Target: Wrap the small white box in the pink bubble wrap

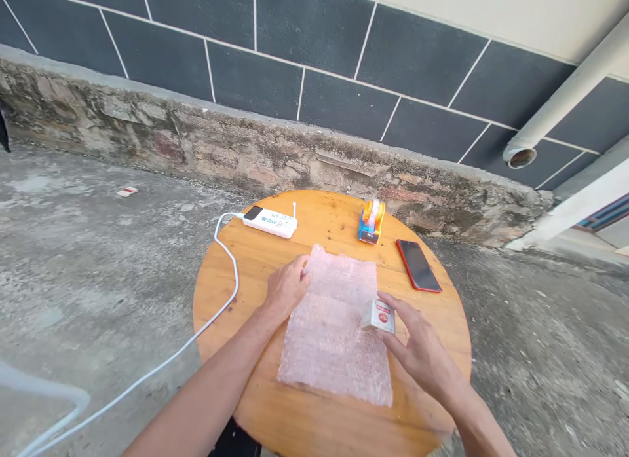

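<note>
A sheet of pinkish bubble wrap (334,326) lies flat on a round wooden table (230,280). My left hand (287,287) rests on the sheet's upper left edge, its fingers curled onto the wrap. A small white box with a red label (378,315) sits on the sheet's right edge, and my right hand (417,346) holds it between thumb and fingers.
At the table's back lie a white power strip (271,221) with a cable running off to the left, an orange and blue tape dispenser (371,221), and a red phone (418,265). Concrete floor surrounds the table; a stone ledge and tiled wall stand behind.
</note>
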A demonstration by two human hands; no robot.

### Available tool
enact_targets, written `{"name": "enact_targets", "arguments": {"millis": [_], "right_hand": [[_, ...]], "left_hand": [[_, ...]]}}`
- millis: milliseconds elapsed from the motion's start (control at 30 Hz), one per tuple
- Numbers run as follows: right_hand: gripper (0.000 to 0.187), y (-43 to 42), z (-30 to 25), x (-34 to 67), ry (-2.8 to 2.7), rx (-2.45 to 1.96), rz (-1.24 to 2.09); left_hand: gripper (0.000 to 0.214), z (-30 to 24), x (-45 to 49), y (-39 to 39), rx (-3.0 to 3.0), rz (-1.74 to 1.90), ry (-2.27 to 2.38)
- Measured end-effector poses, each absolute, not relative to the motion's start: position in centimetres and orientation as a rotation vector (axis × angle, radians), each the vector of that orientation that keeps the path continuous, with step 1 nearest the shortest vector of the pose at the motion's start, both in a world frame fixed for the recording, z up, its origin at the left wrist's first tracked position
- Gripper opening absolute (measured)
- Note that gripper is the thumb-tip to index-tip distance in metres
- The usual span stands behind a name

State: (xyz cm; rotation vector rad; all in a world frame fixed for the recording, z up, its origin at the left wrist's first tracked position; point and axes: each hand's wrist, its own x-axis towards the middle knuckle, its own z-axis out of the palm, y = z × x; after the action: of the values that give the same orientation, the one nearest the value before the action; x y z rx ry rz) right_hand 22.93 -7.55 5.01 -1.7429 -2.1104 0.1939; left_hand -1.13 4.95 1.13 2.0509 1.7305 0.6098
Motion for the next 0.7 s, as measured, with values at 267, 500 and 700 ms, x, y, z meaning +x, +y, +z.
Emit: {"name": "enact_targets", "arguments": {"millis": [267,500,700], "right_hand": [[0.048,-9.3,3.1,30.6,-1.979,-2.004,0.096],[0.042,-9.8,3.1,28.6,-1.99,-1.895,-0.254],[0.036,-10.2,2.6,20.7,-2.151,-1.675,-0.05]], "left_hand": [[0.037,1.1,-0.9,4.7,2.094,0.657,1.728],[0.038,0.6,-0.9,4.8,2.12,0.676,1.728],[0.036,1.9,-1.4,4.4,2.172,0.768,1.711]]}}
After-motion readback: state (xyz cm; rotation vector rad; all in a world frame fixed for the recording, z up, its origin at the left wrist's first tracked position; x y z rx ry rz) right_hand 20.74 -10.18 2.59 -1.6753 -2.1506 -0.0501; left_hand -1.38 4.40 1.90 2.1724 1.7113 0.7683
